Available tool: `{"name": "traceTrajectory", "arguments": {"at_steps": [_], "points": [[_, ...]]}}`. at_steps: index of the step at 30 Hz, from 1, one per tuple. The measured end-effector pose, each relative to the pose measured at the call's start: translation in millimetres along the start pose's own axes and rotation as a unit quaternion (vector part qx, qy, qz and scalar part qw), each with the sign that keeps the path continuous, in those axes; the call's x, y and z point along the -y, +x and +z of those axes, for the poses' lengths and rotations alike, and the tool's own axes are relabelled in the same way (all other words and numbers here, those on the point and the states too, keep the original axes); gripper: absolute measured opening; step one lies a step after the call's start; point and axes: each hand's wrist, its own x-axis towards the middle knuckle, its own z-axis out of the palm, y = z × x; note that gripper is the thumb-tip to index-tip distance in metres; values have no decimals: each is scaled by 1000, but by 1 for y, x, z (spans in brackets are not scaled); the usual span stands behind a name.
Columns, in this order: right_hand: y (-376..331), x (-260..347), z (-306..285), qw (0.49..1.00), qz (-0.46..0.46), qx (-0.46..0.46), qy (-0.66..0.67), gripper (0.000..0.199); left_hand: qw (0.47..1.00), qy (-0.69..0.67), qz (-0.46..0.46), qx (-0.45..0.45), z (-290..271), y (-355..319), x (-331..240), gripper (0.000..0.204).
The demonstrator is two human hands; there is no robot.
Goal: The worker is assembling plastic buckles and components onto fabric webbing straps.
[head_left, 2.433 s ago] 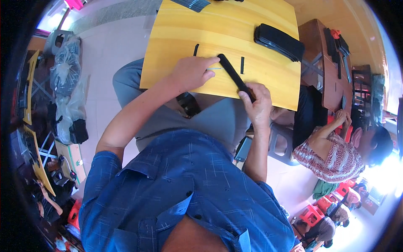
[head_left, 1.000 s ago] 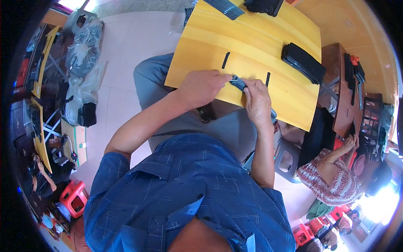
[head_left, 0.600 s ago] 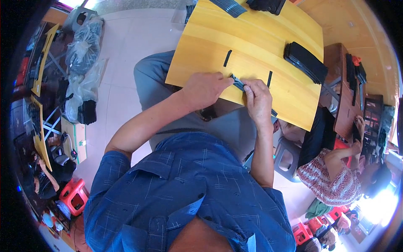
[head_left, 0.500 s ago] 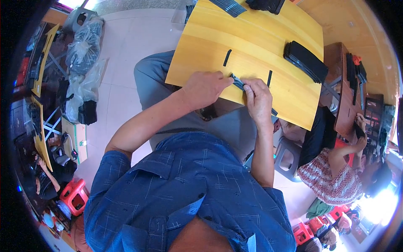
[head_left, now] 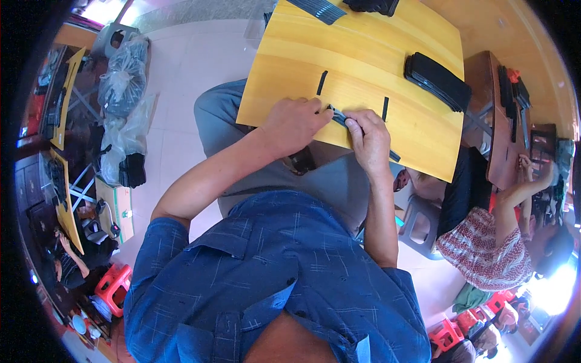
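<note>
Close to the near edge of the yellow wooden table (head_left: 357,57), a small dark folded strip (head_left: 338,115) spans the space between my hands. My left hand (head_left: 295,125) pinches its left end with bent fingers. At the other end my right hand (head_left: 370,134) is closed on it, thumb on top. What the strip is made of is too small to tell. Beyond my left fingers lies a short black strip (head_left: 322,83), and another black strip (head_left: 385,109) lies just past my right hand. A third dark piece (head_left: 394,155) rests at the near edge, right of my right wrist.
A stack of black flat pieces (head_left: 437,83) sits at the table's right. Grey-black ribbed strips (head_left: 319,9) and a black bundle (head_left: 372,5) lie at the far edge. To the right a co-worker in a patterned garment (head_left: 484,248) sits at a brown table (head_left: 505,139). Plastic bags (head_left: 124,78) stand left.
The view has shifted slightly, so the table sits a little further left. Both hands keep their hold on the folded strip. The co-worker's arm on the right has risen.
</note>
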Motion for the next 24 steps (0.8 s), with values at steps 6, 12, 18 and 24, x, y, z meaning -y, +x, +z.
{"name": "traceTrajectory", "arguments": {"at_steps": [6,12,18,24], "points": [[2,-3,-1,1000,14,8,0,14,1000,-1,0,-7,0,4,0,25],[2,-4,0,1000,15,0,0,14,1000,-5,-5,-13,2,5,0,25],[2,-6,1,1000,13,-6,2,13,998,-46,-30,-3,2,8,-1,23],[2,-4,1,1000,13,-9,-4,13,998,-45,-32,-4,2,9,-1,24]]}}
